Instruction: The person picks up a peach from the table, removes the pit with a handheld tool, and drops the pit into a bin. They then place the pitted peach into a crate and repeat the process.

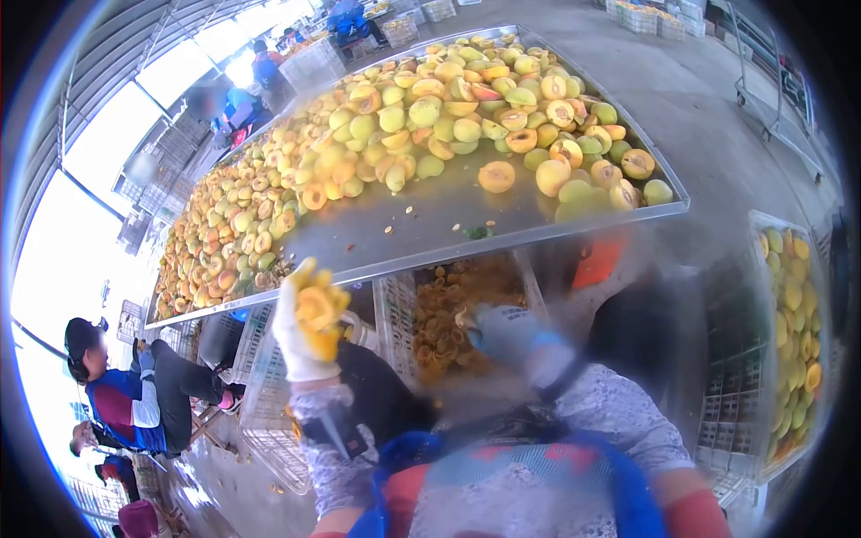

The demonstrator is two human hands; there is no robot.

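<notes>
My left hand [300, 327], in a white glove, is closed around a yellow peach half [320, 306] just below the near edge of the metal table [421, 235]. My right hand [504, 334], in a blue-grey glove, hovers over a white crate of peach pieces [444, 316] under the table edge; it is blurred, with something small and pale at its fingertips. A big heap of halved and whole peaches [395, 134] covers the table.
A tall crate of peaches [794, 323] stands at my right. An empty white crate [265, 403] sits low on my left. A seated person in blue [134, 394] works at far left; other people sit along the table's far side. Stacked crates stand at the back.
</notes>
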